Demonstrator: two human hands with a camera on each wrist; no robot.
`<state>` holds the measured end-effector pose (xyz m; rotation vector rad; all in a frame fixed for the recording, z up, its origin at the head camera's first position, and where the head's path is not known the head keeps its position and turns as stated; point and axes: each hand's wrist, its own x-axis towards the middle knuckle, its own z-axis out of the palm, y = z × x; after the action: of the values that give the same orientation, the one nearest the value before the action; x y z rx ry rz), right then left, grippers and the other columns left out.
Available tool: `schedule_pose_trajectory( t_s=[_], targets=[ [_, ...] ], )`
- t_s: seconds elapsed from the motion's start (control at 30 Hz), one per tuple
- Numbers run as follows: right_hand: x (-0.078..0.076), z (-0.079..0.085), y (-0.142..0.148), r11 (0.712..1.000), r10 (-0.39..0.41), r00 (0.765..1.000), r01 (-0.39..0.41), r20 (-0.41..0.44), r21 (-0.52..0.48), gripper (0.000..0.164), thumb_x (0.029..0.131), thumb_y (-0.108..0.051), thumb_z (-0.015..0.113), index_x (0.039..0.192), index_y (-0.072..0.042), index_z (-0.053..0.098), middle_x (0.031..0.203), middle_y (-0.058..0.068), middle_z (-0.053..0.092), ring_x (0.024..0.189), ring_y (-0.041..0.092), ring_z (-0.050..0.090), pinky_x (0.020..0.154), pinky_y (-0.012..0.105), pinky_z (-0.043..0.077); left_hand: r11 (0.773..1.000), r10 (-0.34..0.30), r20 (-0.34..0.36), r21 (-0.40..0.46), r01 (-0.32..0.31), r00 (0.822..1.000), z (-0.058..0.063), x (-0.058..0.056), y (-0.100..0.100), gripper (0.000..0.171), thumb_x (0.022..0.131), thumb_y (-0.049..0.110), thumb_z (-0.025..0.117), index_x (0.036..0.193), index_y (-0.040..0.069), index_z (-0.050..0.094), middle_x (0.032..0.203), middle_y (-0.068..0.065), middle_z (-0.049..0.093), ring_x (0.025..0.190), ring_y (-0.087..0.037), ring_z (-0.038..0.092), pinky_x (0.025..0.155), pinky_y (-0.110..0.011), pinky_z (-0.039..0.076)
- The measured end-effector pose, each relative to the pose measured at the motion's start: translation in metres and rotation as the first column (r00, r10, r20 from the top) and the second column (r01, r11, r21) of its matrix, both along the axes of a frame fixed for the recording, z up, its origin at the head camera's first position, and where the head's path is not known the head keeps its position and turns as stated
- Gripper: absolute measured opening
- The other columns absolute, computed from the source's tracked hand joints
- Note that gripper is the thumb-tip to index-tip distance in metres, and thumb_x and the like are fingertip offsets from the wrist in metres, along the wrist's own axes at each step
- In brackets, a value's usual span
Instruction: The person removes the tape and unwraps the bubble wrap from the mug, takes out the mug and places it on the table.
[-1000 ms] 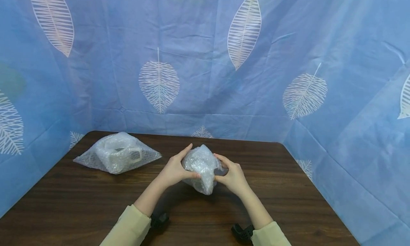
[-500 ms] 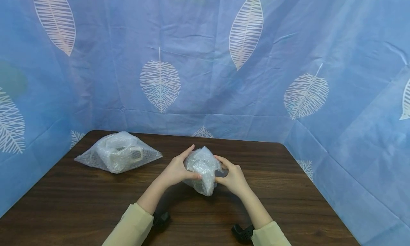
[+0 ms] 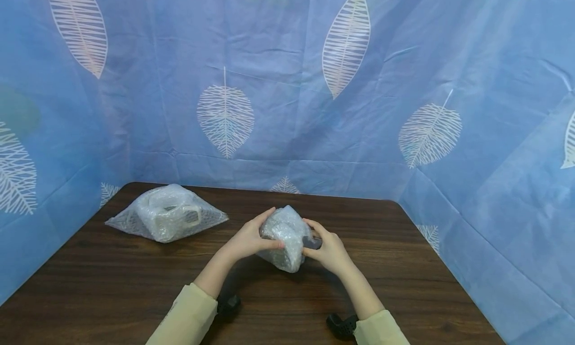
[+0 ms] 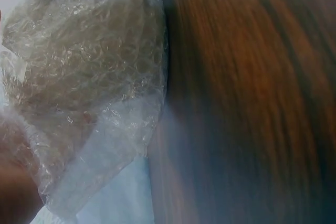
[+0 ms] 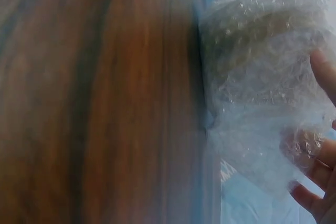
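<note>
A bubble-wrapped bundle (image 3: pixel 287 235) sits on the dark wooden table, between both hands. My left hand (image 3: pixel 249 240) grips its left side, thumb across the front and fingers round the back. On the other side my right hand (image 3: pixel 330 247) holds the wrap between thumb and fingers. In the right wrist view, the thumb (image 5: pixel 324 74) touches the bubble wrap (image 5: pixel 262 77) and other fingers show partly through a loose flap. The left wrist view shows something brownish through the bubble wrap (image 4: pixel 89 56); what it is cannot be made out.
Another bubble-wrapped item (image 3: pixel 168 215) lies at the back left of the table (image 3: pixel 395 285), with a pale loop like a handle showing through. Blue leaf-patterned cloth (image 3: pixel 278 110) hangs behind the table and along its sides.
Both hands stay on the bubble-wrapped bundle. The left fingers have shifted slightly, and the wrap's lower tip has moved very little. The other wrapped item has not moved.
</note>
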<state>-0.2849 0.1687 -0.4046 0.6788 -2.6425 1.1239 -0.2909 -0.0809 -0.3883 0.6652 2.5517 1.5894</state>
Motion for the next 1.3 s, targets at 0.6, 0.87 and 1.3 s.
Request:
schedule_pose_trajectory(
  t_s=[0.6,0.87,1.3],
  targets=[
    [0.000,0.005,0.003,0.991,0.124,0.987,-0.127,-0.105,-0.029,0.053,0.095,-0.026,0.064,0.144,-0.016,0.047,0.143,0.005,0.046,0.126,0.029,0.047,0.094,0.052,0.044,0.999,0.012,-0.012,-0.042,-0.012,1.000,-0.002,0.002,-0.002,0.100,0.076,0.047,0.079,0.154,0.019,0.022,0.154,-0.013,0.026,0.135,-0.039,0.031,0.099,-0.062,0.033],
    [0.004,0.017,-0.008,0.983,0.164,0.971,-0.175,-0.177,-0.048,0.041,0.097,-0.022,0.059,0.137,-0.013,0.055,0.141,0.008,0.048,0.127,0.032,0.045,0.092,0.057,0.043,0.997,0.037,-0.020,-0.066,-0.039,0.999,-0.003,0.004,0.003,0.105,0.075,0.050,0.078,0.155,0.016,0.019,0.154,-0.016,0.024,0.136,-0.040,0.028,0.100,-0.063,0.031],
    [0.004,0.031,-0.022,0.992,0.106,0.979,-0.093,-0.172,0.086,0.032,0.098,-0.031,0.057,0.127,-0.018,0.064,0.123,0.002,0.052,0.107,0.023,0.051,0.083,0.051,0.046,0.996,0.041,-0.018,-0.078,-0.043,0.999,-0.002,0.004,0.006,0.108,0.074,0.052,0.079,0.155,0.015,0.017,0.154,-0.016,0.023,0.136,-0.041,0.029,0.098,-0.063,0.033]
  ],
)
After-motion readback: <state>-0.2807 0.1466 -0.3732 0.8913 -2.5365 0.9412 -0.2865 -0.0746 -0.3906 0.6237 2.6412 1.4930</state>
